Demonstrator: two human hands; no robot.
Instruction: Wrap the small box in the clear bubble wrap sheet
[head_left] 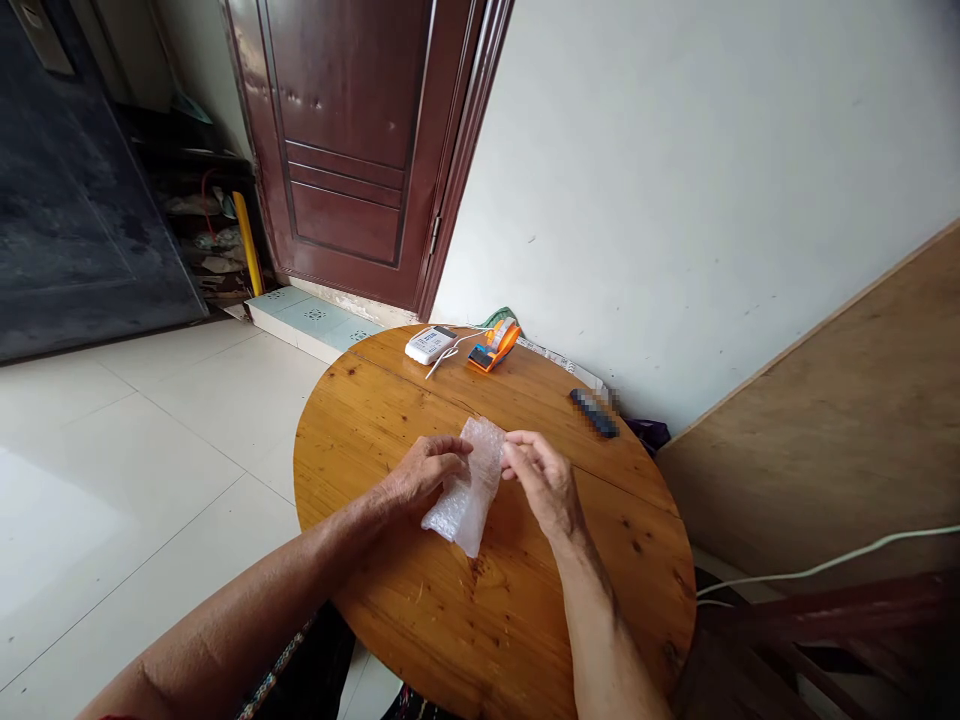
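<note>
A small piece of clear bubble wrap (471,490) lies on the round wooden table (420,600). My left hand (424,470) rests on its left edge, fingers curled and pinching the wrap. My right hand (541,480) pinches the wrap's upper right edge between thumb and fingers. Both hands sit close together over the middle of the table.
At the table's far edge sit a white device with a cord (430,343), an orange tape dispenser (494,344) and a dark blurred object (595,412). A white wall and brown door (352,140) stand behind. A wooden board (840,430) leans at right, crossed by a white cable (825,565).
</note>
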